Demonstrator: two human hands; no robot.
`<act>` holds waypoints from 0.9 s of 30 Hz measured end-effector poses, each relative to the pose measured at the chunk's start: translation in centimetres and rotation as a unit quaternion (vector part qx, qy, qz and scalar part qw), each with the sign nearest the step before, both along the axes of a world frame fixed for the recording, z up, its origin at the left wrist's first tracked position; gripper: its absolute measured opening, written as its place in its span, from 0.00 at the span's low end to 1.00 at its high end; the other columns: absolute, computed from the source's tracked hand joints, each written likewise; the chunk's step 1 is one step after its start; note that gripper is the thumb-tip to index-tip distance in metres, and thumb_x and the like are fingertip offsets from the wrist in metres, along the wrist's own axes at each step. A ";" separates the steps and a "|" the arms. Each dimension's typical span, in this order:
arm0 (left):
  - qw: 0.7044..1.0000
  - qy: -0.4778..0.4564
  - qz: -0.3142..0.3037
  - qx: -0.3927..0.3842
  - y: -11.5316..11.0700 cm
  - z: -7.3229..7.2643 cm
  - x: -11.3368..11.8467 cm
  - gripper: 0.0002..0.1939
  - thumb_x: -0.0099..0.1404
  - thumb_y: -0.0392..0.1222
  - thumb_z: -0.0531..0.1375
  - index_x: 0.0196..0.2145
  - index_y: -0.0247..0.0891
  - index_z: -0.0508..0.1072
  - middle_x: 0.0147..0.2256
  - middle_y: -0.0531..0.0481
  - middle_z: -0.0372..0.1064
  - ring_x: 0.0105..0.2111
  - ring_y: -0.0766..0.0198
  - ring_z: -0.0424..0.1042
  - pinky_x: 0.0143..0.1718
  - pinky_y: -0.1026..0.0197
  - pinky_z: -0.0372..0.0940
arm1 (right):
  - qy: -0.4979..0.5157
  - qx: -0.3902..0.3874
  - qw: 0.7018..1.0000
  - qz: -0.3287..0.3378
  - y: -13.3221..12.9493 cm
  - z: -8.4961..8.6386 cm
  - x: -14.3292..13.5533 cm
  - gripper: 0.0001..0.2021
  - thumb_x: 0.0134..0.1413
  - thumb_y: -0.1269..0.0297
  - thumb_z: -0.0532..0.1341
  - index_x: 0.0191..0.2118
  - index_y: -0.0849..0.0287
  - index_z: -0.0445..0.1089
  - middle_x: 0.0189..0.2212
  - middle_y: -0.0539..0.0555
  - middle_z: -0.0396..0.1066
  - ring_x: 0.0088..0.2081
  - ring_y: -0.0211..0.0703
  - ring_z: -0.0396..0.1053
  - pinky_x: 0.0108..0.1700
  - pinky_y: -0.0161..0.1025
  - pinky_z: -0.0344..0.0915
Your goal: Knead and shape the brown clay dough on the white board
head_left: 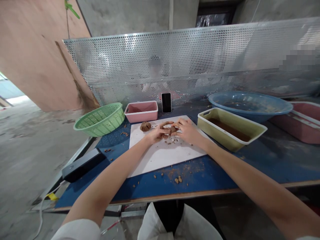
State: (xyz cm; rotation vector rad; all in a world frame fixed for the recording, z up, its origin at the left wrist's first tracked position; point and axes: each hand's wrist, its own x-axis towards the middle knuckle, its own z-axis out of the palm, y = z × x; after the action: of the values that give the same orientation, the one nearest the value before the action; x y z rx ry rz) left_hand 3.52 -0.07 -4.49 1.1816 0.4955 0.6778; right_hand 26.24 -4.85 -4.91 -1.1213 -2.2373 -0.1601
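Note:
My left hand (pixel 159 133) and my right hand (pixel 185 130) meet over a white board (pixel 155 156), their fingers curled round a small brown clay-like lump (pixel 173 129). Brown smears mark the fingers, which partly cover the lump. A second, larger brown lump (pixel 145 126) rests on the board just left of my left hand, with a crack on its right side. Small pale and brown crumbs (pixel 172 141) lie scattered on the board under my hands.
Behind the board stand a pink basket (pixel 141 116) and an upright phone (pixel 166 102). A green colander (pixel 100 120) and a dark box (pixel 83 165) are at left. On the right are an olive bin (pixel 217 135) with brown contents, a blue basin (pixel 250 106) and pink bins (pixel 297 126).

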 end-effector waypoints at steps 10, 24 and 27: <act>0.999 0.017 0.019 0.047 -0.5 0.0 0.4 0.40 0.52 0.52 0.82 0.57 0.37 0.74 0.41 0.49 0.76 0.27 0.71 0.71 0.27 0.64 0.58 | -0.111 0.034 0.993 -0.006 -1.4 1.2 -0.8 0.16 0.76 0.54 0.59 0.56 0.57 0.77 0.51 0.64 0.74 0.54 0.62 0.68 0.56 0.56 0.61; 0.999 0.002 0.035 0.027 -0.7 0.1 0.3 0.39 0.51 0.49 0.83 0.55 0.37 0.73 0.38 0.49 0.75 0.32 0.68 0.73 0.33 0.64 0.62 | -0.010 -0.017 1.000 -0.008 -1.0 0.6 -0.7 0.28 0.73 0.40 0.58 0.65 0.54 0.71 0.51 0.61 0.73 0.53 0.59 0.71 0.60 0.56 0.62; 0.999 -0.005 0.044 0.028 -0.9 0.3 0.4 0.36 0.51 0.49 0.83 0.51 0.36 0.73 0.36 0.50 0.75 0.30 0.69 0.72 0.32 0.65 0.61 | 0.060 -0.041 0.997 -0.025 -1.0 0.7 -0.6 0.28 0.72 0.37 0.57 0.61 0.54 0.73 0.49 0.61 0.74 0.54 0.59 0.72 0.61 0.58 0.62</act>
State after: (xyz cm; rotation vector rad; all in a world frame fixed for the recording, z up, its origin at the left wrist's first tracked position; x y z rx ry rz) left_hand 3.97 -0.92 -4.24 1.2145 0.5248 0.7773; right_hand 25.64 -5.83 -4.20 -1.1994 -2.1266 -0.0219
